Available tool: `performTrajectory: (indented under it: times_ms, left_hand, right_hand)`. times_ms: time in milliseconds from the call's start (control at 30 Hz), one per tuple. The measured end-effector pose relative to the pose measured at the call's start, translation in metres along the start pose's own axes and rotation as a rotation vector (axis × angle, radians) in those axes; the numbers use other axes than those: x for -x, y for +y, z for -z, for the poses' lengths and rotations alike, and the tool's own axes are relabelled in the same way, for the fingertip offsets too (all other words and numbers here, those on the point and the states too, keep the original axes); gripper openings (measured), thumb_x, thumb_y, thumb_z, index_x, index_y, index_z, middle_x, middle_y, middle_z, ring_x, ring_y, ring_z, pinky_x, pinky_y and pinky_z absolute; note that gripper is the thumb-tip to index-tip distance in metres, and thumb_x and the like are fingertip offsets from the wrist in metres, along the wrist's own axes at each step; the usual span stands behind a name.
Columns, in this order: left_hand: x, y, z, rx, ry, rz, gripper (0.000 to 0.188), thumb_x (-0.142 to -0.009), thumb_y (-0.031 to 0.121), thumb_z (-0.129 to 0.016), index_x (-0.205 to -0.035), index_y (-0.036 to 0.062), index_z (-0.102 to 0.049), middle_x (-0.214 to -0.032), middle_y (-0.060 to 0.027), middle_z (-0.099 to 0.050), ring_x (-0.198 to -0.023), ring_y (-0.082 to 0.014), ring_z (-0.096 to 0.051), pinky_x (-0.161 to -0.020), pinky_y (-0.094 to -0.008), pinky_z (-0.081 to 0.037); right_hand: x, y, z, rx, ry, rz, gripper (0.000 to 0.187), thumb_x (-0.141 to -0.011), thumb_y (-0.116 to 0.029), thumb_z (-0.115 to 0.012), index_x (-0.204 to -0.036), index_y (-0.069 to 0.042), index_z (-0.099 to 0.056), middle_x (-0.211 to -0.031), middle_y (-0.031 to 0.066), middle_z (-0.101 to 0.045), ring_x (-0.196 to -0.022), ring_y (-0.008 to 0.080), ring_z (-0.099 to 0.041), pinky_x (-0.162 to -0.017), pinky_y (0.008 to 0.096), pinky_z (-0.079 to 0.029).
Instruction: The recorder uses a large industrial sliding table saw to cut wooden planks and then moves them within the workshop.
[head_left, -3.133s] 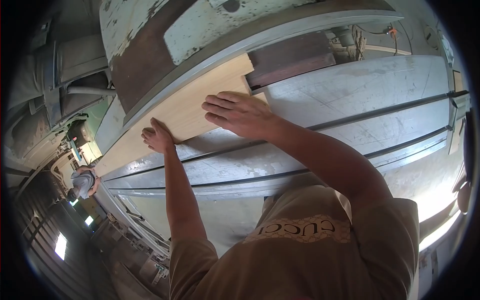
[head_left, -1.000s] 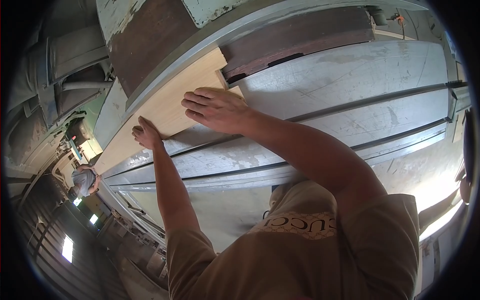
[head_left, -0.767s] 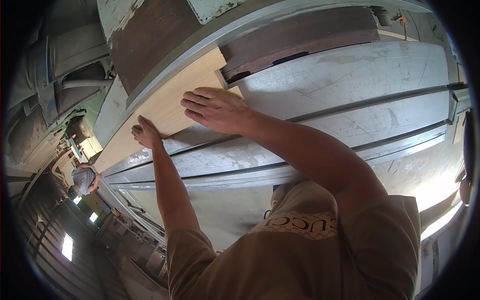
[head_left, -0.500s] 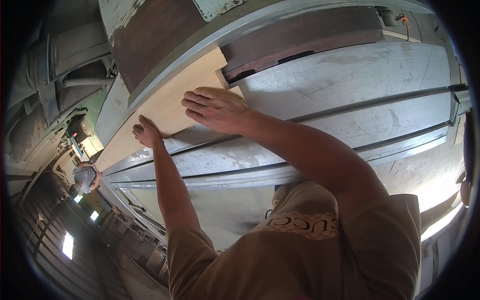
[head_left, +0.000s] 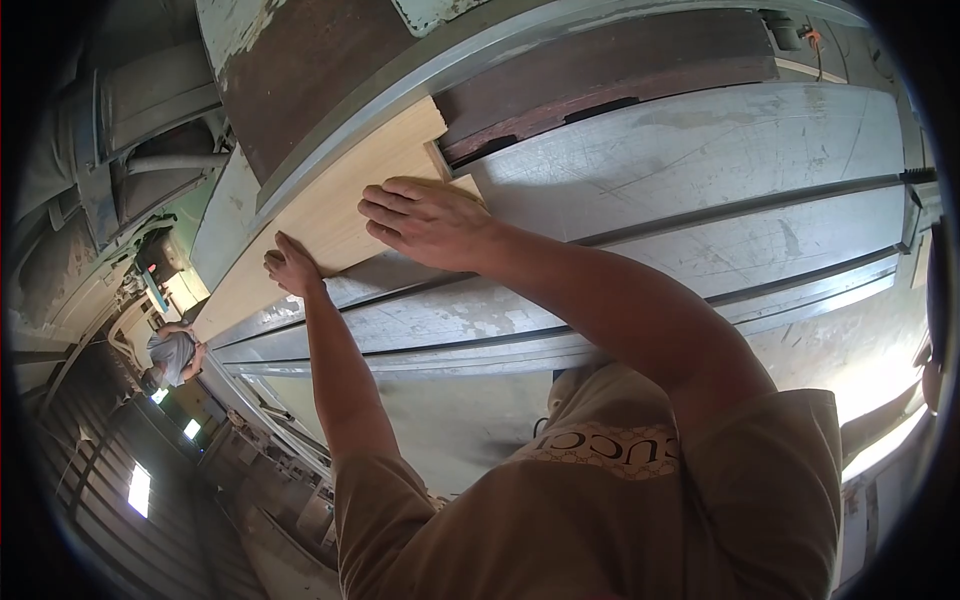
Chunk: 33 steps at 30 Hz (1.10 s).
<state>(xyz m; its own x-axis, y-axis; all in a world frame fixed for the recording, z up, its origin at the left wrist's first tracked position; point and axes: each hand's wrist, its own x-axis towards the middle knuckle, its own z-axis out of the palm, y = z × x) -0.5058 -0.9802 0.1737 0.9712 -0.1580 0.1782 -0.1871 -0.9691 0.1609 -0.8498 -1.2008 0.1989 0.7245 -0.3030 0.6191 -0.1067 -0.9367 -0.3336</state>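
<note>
Long pale wooden board (head_left: 345, 210) with stepped right end, lying on a scratched grey metal table (head_left: 680, 165). The right hand (head_left: 428, 222) rests flat upon it, fingers extended; farther left, the left hand (head_left: 293, 267) part-curls at its near edge, whether gripping I cannot tell.

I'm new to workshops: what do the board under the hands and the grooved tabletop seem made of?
The board: probably bare wood or veneer, pale and matte with faint grain. The tabletop: likely metal, grey and scratched, with a dull sheen.
</note>
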Motion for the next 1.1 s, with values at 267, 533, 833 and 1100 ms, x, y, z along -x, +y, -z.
performTrajectory:
  times_ms: [267,533,833,1100]
  left_hand:
    - [-0.0028,-0.0033,0.0002,-0.008,-0.005,0.007,0.078,-0.105,0.076,-0.052,-0.116,0.0,-0.066,-0.128,-0.0196,-0.066,-0.125,-0.0439,-0.058,-0.112,-0.0605,-0.043]
    - [-0.0015,-0.0013,-0.0008,-0.001,-0.005,-0.002,0.081,-0.105,0.076,-0.051,-0.121,-0.002,-0.067,-0.132,-0.0216,-0.066,-0.129,-0.0449,-0.058,-0.114,-0.0606,-0.043]
    - [-0.004,-0.001,-0.0038,-0.007,-0.008,-0.003,0.082,-0.105,0.076,-0.051,-0.124,-0.0017,-0.066,-0.135,-0.0211,-0.065,-0.131,-0.0444,-0.058,-0.115,-0.0588,-0.042]
    - [-0.0003,0.0001,-0.0001,-0.036,-0.012,-0.011,0.082,-0.104,0.074,-0.054,-0.133,-0.001,-0.066,-0.143,-0.0183,-0.063,-0.137,-0.0435,-0.055,-0.118,-0.0562,-0.04]
  right_hand:
    - [-0.0007,0.0001,-0.0001,-0.018,0.008,-0.001,0.01,-0.087,-0.022,-0.069,-0.088,-0.014,-0.075,-0.104,-0.0006,-0.066,-0.116,0.0183,-0.06,-0.102,0.0315,-0.045]
    - [-0.0001,-0.0008,-0.0044,-0.037,0.007,-0.005,0.01,-0.087,-0.021,-0.069,-0.088,-0.013,-0.075,-0.104,-0.0006,-0.066,-0.115,0.0182,-0.06,-0.101,0.0314,-0.045]
    - [0.0011,0.0003,-0.0059,-0.01,-0.007,-0.015,0.009,-0.085,-0.021,-0.07,-0.088,-0.014,-0.075,-0.104,-0.0005,-0.066,-0.114,0.0182,-0.06,-0.102,0.0316,-0.045]
    - [-0.0035,0.0023,-0.0002,0.033,-0.01,0.033,0.008,-0.087,-0.021,-0.068,-0.087,-0.014,-0.072,-0.103,0.0003,-0.065,-0.112,0.0177,-0.06,-0.102,0.0309,-0.044]
